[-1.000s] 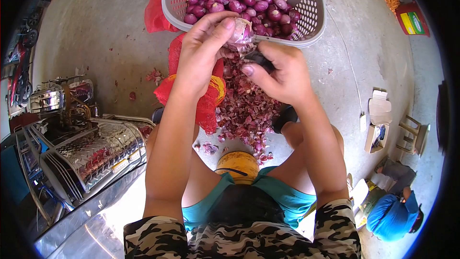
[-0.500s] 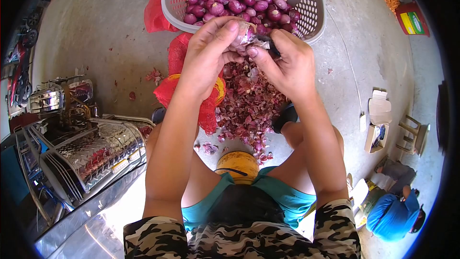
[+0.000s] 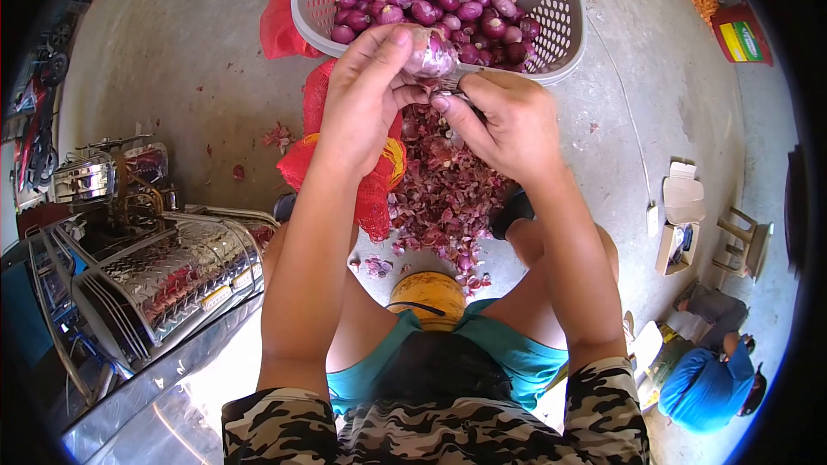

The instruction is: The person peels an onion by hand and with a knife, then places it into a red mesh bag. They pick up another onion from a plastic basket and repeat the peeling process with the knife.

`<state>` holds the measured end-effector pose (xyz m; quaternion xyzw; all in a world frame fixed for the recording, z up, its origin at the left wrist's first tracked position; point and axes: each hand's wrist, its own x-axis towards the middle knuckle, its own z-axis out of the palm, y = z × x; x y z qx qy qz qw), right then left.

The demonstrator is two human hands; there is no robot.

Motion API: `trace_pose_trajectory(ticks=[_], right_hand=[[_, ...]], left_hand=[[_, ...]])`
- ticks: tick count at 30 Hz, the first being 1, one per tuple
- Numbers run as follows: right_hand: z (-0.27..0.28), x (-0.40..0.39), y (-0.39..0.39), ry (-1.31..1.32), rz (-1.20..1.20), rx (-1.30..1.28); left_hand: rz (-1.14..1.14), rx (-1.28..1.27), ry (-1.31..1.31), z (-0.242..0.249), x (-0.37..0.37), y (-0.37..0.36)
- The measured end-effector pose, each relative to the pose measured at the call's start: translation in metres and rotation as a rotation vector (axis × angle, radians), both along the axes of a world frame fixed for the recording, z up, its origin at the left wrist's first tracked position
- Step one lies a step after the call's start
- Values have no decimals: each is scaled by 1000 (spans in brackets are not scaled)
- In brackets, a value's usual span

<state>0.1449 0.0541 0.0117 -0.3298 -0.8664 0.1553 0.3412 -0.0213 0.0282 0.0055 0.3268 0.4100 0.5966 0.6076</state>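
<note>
My left hand is closed around a red onion with papery, partly loosened skin, held up in front of the basket's near rim. Close by on the right, my right hand grips a small knife; a bit of its blade shows just under the onion, and the fingers hide most of the handle. Below both hands spreads a heap of onion skins on the floor. Beyond them, a grey plastic basket holds many peeled red onions.
Red mesh sacks lie left of the skins. A yellow container sits between my legs. Shiny metal equipment stands at left. To the right are an open cardboard box, a wooden stool and a person in blue.
The onion has turned and risen slightly in my left hand. My right hand has shifted a little down and left, with the knife now under the onion.
</note>
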Motion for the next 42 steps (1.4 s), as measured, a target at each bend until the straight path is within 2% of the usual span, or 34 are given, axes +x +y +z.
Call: trace_pose_trajectory(ticks=[5, 11, 14, 20, 23, 26, 29, 42], right_hand=[[0, 3, 1, -86, -22, -113], [-5, 9, 3, -32, -161, -267], [-2, 10, 5, -74, -211, -272], [-7, 11, 1, -247, -156, -276], [-16, 11, 4, -135, -160, -336], [-6, 11, 5, -114, -172, -240], [-4, 5, 2, 127, -200, -175], [-9, 1, -2, 82, -150, -58]], left_hand=[[14, -16, -57, -4, -7, 1], [54, -71, -50, 0, -8, 2], [123, -73, -181, -1, -7, 3], [149, -76, -222, 0, -3, 5], [105, -132, -300, 1, -3, 4], [57, -179, -372, -1, -3, 4], [29, -158, -333, 0, 2, 2], [1, -124, -198, -1, 12, -1]])
